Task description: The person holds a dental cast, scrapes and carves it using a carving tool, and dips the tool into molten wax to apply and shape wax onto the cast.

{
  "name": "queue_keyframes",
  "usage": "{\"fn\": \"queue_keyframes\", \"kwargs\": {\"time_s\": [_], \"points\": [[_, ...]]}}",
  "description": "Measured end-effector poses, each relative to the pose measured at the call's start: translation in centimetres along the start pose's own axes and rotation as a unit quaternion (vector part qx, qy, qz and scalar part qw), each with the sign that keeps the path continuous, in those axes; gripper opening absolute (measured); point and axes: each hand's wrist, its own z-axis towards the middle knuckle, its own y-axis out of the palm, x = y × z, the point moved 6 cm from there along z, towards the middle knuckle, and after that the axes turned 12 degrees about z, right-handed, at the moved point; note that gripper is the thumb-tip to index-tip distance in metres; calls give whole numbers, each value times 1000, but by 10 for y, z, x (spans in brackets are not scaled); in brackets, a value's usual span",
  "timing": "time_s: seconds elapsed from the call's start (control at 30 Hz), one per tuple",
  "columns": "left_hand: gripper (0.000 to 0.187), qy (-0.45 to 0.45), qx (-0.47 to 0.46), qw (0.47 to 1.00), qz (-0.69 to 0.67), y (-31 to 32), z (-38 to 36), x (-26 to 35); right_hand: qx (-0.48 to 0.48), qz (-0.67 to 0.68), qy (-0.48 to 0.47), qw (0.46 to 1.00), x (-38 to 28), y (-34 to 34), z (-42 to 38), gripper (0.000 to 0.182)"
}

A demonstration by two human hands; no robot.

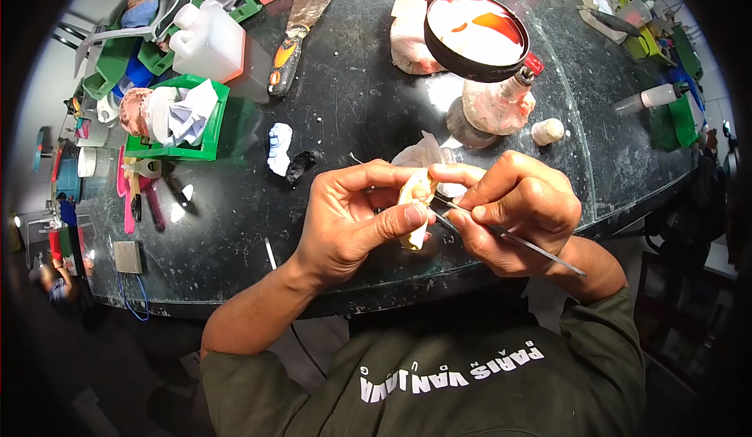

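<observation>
A small cream-coloured moulded piece (pixel 415 208), curved like a dental cast, is pinched upright between the thumb and fingers of my left hand (pixel 352 222). My right hand (pixel 521 214) grips a thin metal tool (pixel 536 249), its front end close to the piece and its other end pointing down to the right. Fingertips of the right hand also reach the top edge of the piece. Crumpled whitish tissue (pixel 427 151) lies just behind the hands. Whether the tool's tip touches the piece is hard to tell.
Behind the hands are a round magnifier (pixel 478 36), a glass burner (pixel 497 106) and a small jar (pixel 547 131). A scraper (pixel 296 41), a blue-white cast (pixel 279 149), a green tray (pixel 210 141) and a white jug (pixel 207 43) stand leftward. A squeeze bottle (pixel 662 95) lies right.
</observation>
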Motion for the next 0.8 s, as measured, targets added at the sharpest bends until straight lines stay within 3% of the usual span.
{"fn": "queue_keyframes", "kwargs": {"time_s": [0.8], "points": [[37,28,-2,999,39,1,1,7,-7,22,-3,1000,-1,-1,0,19]]}}
